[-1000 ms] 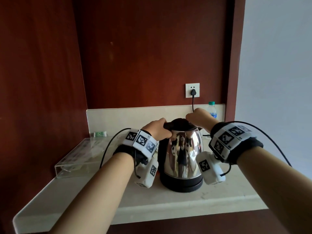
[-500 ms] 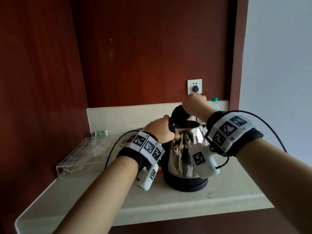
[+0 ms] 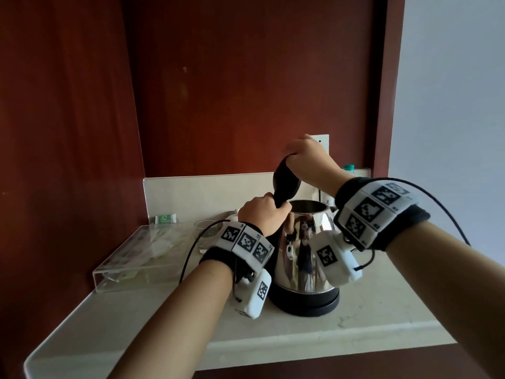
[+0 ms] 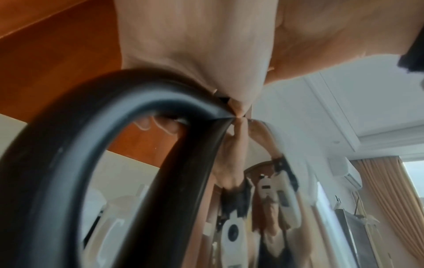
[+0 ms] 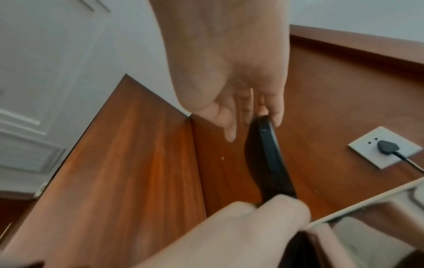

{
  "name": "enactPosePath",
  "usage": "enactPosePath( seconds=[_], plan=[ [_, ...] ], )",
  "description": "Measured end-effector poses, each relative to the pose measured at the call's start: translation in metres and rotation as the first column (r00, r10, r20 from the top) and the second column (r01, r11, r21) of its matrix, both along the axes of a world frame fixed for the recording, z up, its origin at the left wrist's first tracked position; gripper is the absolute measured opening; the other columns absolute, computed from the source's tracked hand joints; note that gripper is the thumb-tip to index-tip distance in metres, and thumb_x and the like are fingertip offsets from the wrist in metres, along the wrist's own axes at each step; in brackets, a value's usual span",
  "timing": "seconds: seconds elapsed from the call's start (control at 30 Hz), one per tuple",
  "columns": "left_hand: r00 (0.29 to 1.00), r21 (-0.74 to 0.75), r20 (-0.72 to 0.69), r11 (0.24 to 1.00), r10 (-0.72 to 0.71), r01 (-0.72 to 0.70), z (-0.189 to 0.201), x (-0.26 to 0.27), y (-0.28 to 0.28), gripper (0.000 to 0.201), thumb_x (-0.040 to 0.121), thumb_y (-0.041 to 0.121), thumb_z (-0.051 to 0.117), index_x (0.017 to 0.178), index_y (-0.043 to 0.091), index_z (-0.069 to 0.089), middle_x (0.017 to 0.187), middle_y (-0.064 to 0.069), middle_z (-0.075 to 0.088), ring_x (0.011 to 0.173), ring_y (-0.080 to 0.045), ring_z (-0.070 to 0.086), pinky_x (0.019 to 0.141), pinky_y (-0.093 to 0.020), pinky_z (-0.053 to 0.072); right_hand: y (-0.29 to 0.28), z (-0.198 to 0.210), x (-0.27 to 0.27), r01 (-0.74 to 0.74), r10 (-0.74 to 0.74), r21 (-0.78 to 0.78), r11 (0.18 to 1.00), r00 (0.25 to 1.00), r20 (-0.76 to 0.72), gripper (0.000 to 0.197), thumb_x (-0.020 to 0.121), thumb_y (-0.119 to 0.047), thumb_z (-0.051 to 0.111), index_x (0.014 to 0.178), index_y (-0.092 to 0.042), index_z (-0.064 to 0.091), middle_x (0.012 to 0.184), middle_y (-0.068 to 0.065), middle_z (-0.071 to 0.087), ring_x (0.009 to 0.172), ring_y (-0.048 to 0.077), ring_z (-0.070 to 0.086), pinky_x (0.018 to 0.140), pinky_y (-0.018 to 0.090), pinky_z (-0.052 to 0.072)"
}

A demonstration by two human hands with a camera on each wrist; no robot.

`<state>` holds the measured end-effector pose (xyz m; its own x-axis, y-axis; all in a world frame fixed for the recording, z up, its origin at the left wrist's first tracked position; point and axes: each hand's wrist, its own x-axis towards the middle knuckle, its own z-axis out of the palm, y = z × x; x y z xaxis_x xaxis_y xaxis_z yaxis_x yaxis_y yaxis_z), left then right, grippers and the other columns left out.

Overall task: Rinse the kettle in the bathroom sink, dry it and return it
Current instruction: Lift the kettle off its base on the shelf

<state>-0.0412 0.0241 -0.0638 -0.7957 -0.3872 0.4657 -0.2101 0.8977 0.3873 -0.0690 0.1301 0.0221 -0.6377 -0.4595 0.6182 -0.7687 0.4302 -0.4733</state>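
Toward the back right corner of the counter (image 3: 273,348) the kettle (image 3: 306,258) is seated on its black base, with its lid (image 3: 285,184) raised nearly upright. The handle (image 4: 96,163) is gripped at its top by the left hand (image 3: 262,214), fingers curled round it, while the lid's upper edge is pinched by the right hand (image 3: 308,157). The lid should be swung fully open and the body steadied, so that the kettle can be lifted straight off the base without dragging the cord
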Motion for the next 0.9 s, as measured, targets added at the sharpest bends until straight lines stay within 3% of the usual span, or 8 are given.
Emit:
enactPosePath(
  seconds=[0.1, 0.2, 0.3, 0.4, 0.5, 0.6, 0.9],
  plan=[
    [1.000, -0.066, -0.025, 0.998, 0.018, -0.019, -0.003, -0.003, 0.000, 0.042, 0.092, 0.045, 0.040, 0.103, 0.008, 0.057, 0.100, -0.011, 0.067, 0.095, -0.033, 0.060, 0.074, -0.033, 0.040, 0.017, -0.009, -0.018, -0.020, 0.031, -0.157, 0.987, 0.997, 0.066, 0.039, 0.084, 0.007, 0.039, 0.104, -0.008, 0.069, 0.095, 0.000, 0.055, 0.087, 0.017, 0.054, 0.064, 0.007, 0.041],
    [0.999, -0.138, -0.032, 0.989, 0.043, -0.047, -0.005, -0.006, 0.001, 0.044, 0.092, 0.045, 0.039, 0.104, 0.007, 0.057, 0.100, -0.012, 0.067, 0.093, -0.034, 0.061, 0.071, -0.032, 0.039, 0.033, -0.028, -0.038, 0.072, -0.007, -0.270, 0.960, 0.972, 0.235, 0.036, 0.087, 0.002, 0.039, 0.114, -0.003, 0.062, 0.092, 0.002, 0.059, 0.075, 0.012, 0.050, 0.068, 0.020, 0.043],
    [0.997, -0.175, -0.056, 0.983, 0.053, -0.062, -0.005, -0.007, 0.001, 0.046, 0.092, 0.046, 0.041, 0.105, 0.006, 0.059, 0.100, -0.014, 0.067, 0.094, -0.035, 0.061, 0.071, -0.032, 0.040, 0.045, -0.056, -0.056, 0.171, -0.060, -0.269, 0.948, 0.924, 0.378, 0.038, 0.088, 0.003, 0.038, 0.120, 0.000, 0.059, 0.101, 0.008, 0.056, 0.068, 0.010, 0.048, 0.057, 0.018, 0.037],
    [0.996, -0.169, -0.065, 0.983, 0.058, -0.068, -0.005, -0.008, 0.000, 0.046, 0.091, 0.046, 0.041, 0.101, 0.007, 0.062, 0.098, -0.015, 0.067, 0.093, -0.035, 0.061, 0.072, -0.032, 0.043, 0.047, -0.079, -0.064, 0.200, -0.061, -0.224, 0.954, 0.860, 0.507, 0.028, 0.092, 0.000, 0.038, 0.104, 0.012, 0.060, 0.091, 0.016, 0.056, 0.068, 0.018, 0.046, 0.055, 0.024, 0.033],
    [0.995, -0.162, -0.076, 0.984, 0.057, -0.069, -0.006, -0.009, -0.002, 0.046, 0.090, 0.047, 0.042, 0.097, 0.007, 0.064, 0.093, -0.014, 0.068, 0.089, -0.033, 0.061, 0.070, -0.031, 0.043, 0.035, -0.094, -0.063, 0.184, -0.019, -0.200, 0.962, 0.779, 0.626, 0.031, 0.097, -0.014, 0.034, 0.073, -0.007, 0.053, 0.068, 0.008, 0.052, 0.058, 0.017, 0.046, 0.054, 0.026, 0.037],
    [0.994, -0.184, -0.091, 0.979, 0.067, -0.083, -0.009, -0.008, -0.002, 0.046, 0.091, 0.047, 0.041, 0.096, 0.007, 0.064, 0.090, -0.013, 0.067, 0.086, -0.032, 0.062, 0.067, -0.030, 0.041, 0.025, -0.102, -0.061, 0.220, 0.011, -0.269, 0.938, 0.754, 0.657, 0.028, 0.094, -0.019, 0.037, 0.069, -0.017, 0.050, 0.061, 0.003, 0.050, 0.055, 0.018, 0.047, 0.052, 0.028, 0.038],
    [0.990, -0.095, -0.123, 0.992, 0.066, -0.077, -0.006, -0.009, 0.000, 0.045, 0.085, 0.050, 0.049, 0.085, 0.008, 0.061, 0.082, -0.010, 0.065, 0.079, -0.031, 0.062, 0.066, -0.031, 0.043, 0.025, -0.092, -0.051, 0.252, 0.020, -0.272, 0.929, 0.699, 0.715, 0.027, 0.090, -0.010, 0.035, 0.066, -0.013, 0.047, 0.058, 0.004, 0.046, 0.053, 0.019, 0.043, 0.048, 0.028, 0.034]
  ],
)
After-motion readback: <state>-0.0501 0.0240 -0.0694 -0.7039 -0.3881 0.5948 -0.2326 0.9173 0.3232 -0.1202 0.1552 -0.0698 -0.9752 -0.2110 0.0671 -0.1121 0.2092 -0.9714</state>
